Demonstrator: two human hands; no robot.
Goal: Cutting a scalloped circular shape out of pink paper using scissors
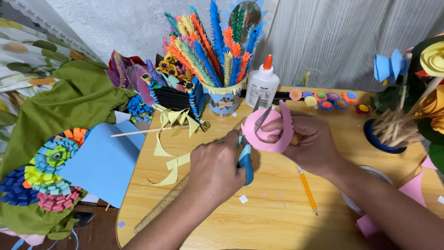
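Observation:
My left hand [215, 167] is closed around the blue handles of a pair of scissors [246, 153], whose blades point up into a pink paper spiral [270, 134]. My right hand [309, 139] holds that pink paper piece by its edge, just right of the blades. The paper curls in a ring with a scalloped outer strip rising at the top right. Both hands work above the wooden table [259, 217], near its middle.
A yellow pencil [307, 189] lies under my right wrist. A white glue bottle [262, 85], a cup of coloured paper feathers [217, 51], small paper flowers [326, 99], a ruler [162, 203], yellow paper strips [169, 157] and blue sheets [104, 159] surround the hands.

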